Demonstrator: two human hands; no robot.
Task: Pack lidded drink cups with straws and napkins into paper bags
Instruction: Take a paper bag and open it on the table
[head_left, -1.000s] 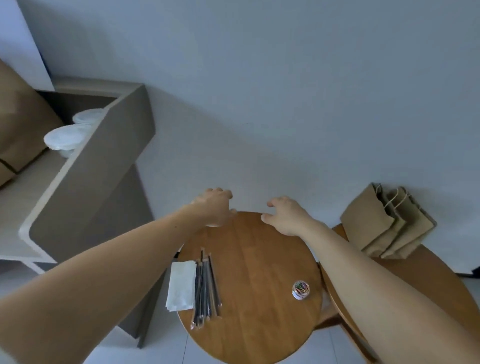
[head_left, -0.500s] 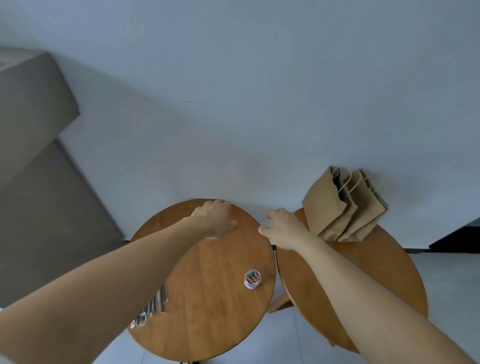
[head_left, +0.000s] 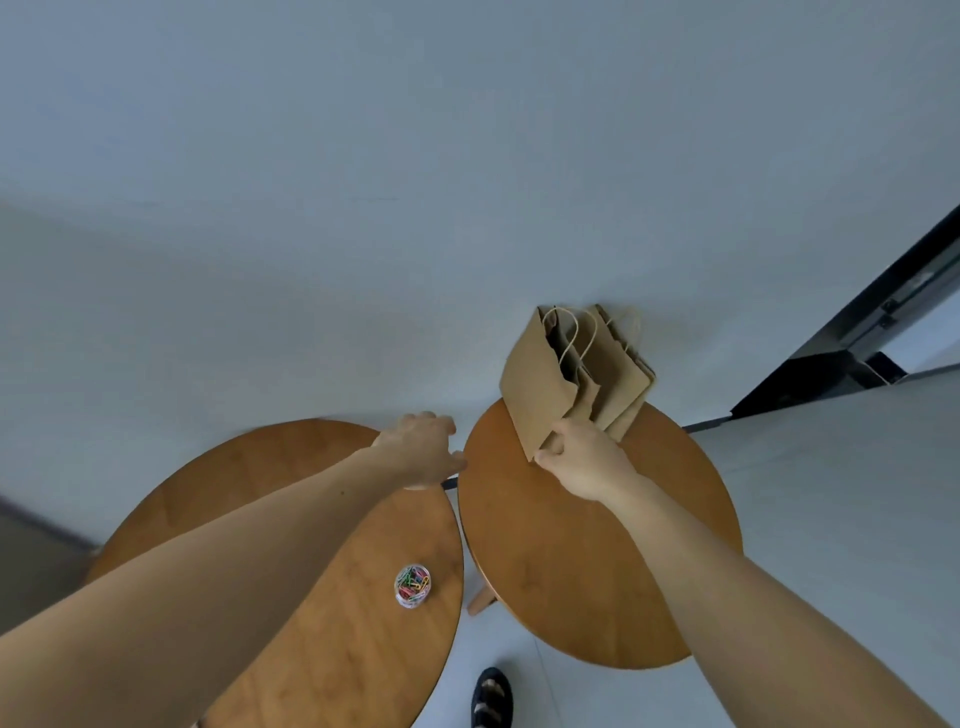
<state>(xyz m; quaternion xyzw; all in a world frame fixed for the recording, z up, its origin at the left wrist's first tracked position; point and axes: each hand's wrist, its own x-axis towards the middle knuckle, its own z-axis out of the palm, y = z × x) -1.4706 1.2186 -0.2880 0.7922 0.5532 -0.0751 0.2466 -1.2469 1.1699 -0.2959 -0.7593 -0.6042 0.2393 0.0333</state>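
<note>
R hand (head_left: 582, 462) pinches the front paper bag (head_left: 535, 395) by its bottom corner. The stack (head_left: 623, 374) leans vs wall (head_left: 467, 156) at the back of the right table (head_left: 571, 571). L hand (head_left: 418, 452) is loose and holds nothing. Best to peel off one bag only, w/ L hand steadying the rest.

Your right hand (head_left: 587, 462) is on the right bench (head_left: 571, 561), thumb and fingers pinching the lower corner of the front paper bag (head_left: 535, 384). That bag stands at the head of a row of paper bags (head_left: 623, 379) with twisted handles, upright at the bench's far edge against the wall (head_left: 363, 234). Your left hand (head_left: 421, 449) hangs over the far rim of the left bench (head_left: 249, 467), fingers loosely curled and holding nothing, its thumb close to the gap between the two round wooden tops. A small clear jar of coloured paper clips (head_left: 412, 585) sits on the left bench near its right edge. Your sandalled foot (head_left: 491, 699) shows on the floor between the benches.
</note>
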